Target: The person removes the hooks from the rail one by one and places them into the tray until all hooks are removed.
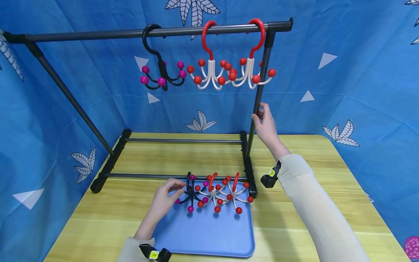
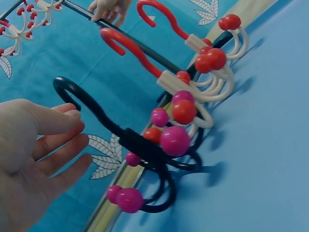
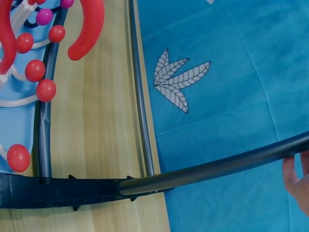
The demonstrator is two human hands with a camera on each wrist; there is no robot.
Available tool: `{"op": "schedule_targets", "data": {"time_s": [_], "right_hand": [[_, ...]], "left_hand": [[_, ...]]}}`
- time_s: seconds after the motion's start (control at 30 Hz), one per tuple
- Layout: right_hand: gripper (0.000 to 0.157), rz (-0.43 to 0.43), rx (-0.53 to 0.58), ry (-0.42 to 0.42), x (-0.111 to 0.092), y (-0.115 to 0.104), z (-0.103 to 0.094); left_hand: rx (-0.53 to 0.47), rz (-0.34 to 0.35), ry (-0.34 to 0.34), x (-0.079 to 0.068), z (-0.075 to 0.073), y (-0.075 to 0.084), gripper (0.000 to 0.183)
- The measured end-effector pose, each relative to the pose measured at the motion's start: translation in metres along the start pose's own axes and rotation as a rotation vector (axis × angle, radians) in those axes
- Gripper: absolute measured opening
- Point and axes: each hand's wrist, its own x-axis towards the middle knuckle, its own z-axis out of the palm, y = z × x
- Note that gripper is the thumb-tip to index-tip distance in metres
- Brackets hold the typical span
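Left hand (image 1: 166, 199) is at the black hanger (image 2: 140, 145)'s hook, whether pinching cannot be told; right hand (image 1: 266, 125) grips the right post (image 1: 258, 95). Hook up, long axis roughly upright, the hanger stands far left on the blue tray (image 1: 209, 233), wooden counter (image 1: 98, 225) beneath, blue cloth (image 1: 301, 54) beyond.

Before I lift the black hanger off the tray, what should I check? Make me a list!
1. Right hand holding the rack's right post: ok.
2. Left hand gripping the lower black hanger firmly: cannot tell; fingers are at its hook.
3. Upper black hanger hooked over the top bar: ok.
4. Lower black hanger's arms free of its white neighbour: cannot tell; their balls overlap in view.
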Motion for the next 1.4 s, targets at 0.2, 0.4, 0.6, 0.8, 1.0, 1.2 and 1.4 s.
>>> {"op": "schedule_targets", "data": {"time_s": [0.2,0.4,0.6,0.8,1.0,1.2,1.4], "right_hand": [[0.038,0.004,-0.007,0.001,0.001,0.001,-0.001],[0.037,-0.004,-0.033,-0.001,0.000,0.001,-0.003],[0.038,-0.003,-0.036,-0.004,-0.001,0.001,-0.003],[0.038,0.001,-0.030,-0.007,-0.001,0.002,-0.003],[0.039,0.004,-0.038,-0.010,0.001,0.000,-0.003],[0.040,-0.003,-0.070,-0.003,0.002,-0.001,-0.005],[0.041,-0.010,-0.095,0.002,0.001,0.000,-0.008]], "left_hand": [[0.044,0.073,0.064,0.012,-0.017,0.015,0.012],[0.085,0.169,0.094,0.029,-0.038,0.041,0.011],[0.136,0.304,0.135,0.051,-0.060,0.068,0.013],[0.194,0.415,0.235,0.072,-0.085,0.105,0.016],[0.217,0.455,0.317,0.093,-0.106,0.139,0.019],[0.192,0.468,0.400,0.116,-0.118,0.163,0.020],[0.115,0.386,0.463,0.131,-0.126,0.180,0.023]]}}
